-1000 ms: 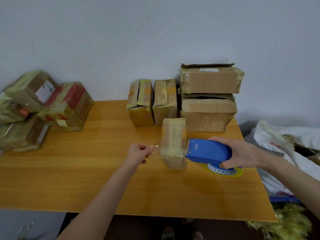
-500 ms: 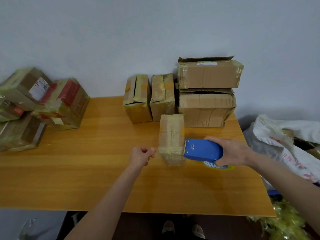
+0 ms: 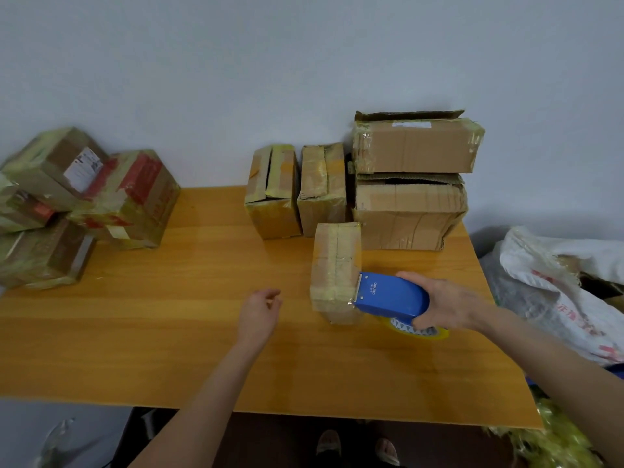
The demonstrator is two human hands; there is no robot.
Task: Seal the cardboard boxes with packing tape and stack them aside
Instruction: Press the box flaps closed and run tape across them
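A wooden table (image 3: 169,332) has a pile of taped boxes (image 3: 84,204) at its far left and more boxes (image 3: 410,214) at its far right. A small box (image 3: 334,271) stands right of the middle, and the blue tape tool (image 3: 388,295) touches its right side. The right hand (image 3: 449,305) wraps its fingers around the tape tool, and the left hand (image 3: 258,314) hangs near the small box's left side, fingers loose, holding nothing.
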